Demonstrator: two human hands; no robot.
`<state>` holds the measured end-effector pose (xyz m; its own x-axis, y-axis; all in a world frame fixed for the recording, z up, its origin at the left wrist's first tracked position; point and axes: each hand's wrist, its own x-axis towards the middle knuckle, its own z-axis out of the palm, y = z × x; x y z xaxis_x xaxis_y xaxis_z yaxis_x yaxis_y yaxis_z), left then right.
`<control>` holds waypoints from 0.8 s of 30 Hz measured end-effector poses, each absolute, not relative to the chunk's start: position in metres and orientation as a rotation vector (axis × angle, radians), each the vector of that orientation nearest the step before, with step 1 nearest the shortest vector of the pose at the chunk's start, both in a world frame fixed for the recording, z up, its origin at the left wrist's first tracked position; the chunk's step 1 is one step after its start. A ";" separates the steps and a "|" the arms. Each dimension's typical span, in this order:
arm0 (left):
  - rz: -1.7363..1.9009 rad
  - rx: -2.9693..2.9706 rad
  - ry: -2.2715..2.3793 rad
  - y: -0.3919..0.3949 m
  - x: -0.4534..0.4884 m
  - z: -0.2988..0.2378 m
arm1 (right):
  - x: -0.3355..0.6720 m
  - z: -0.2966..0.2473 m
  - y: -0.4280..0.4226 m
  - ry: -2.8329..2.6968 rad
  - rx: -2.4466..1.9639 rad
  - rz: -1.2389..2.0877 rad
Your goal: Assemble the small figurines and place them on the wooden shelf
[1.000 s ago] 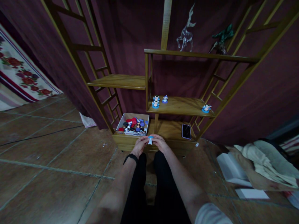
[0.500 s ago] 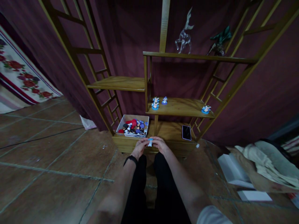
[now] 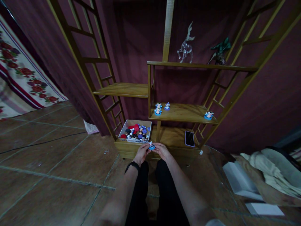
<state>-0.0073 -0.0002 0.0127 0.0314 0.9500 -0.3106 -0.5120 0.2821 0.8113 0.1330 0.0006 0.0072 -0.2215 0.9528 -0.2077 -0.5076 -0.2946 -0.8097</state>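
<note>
My left hand [image 3: 142, 153] and my right hand [image 3: 161, 150] meet in front of my knees, both pinching a small figurine on a blue base [image 3: 151, 145]. It is held just above the front edge of the wooden shelf unit's bottom board [image 3: 171, 135]. Right behind my hands stands a white box [image 3: 135, 133] full of several small red, black and purple figures. Three similar blue-based figurines [image 3: 158, 111] [image 3: 167, 106] [image 3: 208, 115] stand on the low shelf [image 3: 183, 113] above.
A dark phone [image 3: 189, 138] lies on the bottom board at the right. A glass deer [image 3: 185, 47] and a dark green ornament [image 3: 219, 49] stand on the upper shelf. An open book [image 3: 237, 180] and beige cloth [image 3: 270, 171] lie on the tiled floor at right.
The figurine has turned in my hands, its blue base now showing underneath. My view has tilted slightly, so the shelf unit sits lower in the picture.
</note>
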 end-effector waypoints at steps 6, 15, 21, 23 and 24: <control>1.167 0.593 0.890 0.000 -0.009 0.014 | 0.134 0.008 0.000 -0.726 -0.858 1.719; 1.127 0.637 0.862 -0.003 -0.010 0.014 | 0.133 0.011 -0.002 -0.757 -0.869 1.708; 1.110 0.678 0.890 -0.004 -0.008 0.012 | 0.135 0.010 -0.002 -0.754 -0.867 1.720; 1.124 0.685 0.898 -0.003 -0.007 0.011 | 0.135 0.009 -0.002 -0.748 -0.854 1.729; 1.134 0.686 0.900 -0.002 -0.007 0.010 | 0.134 0.009 -0.001 -0.743 -0.849 1.733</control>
<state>-0.0067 -0.0024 0.0100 0.1577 0.9556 -0.2490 -0.4592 0.2942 0.8382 0.1344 -0.0015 0.0089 -0.2282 0.9543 -0.1927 -0.5183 -0.2867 -0.8057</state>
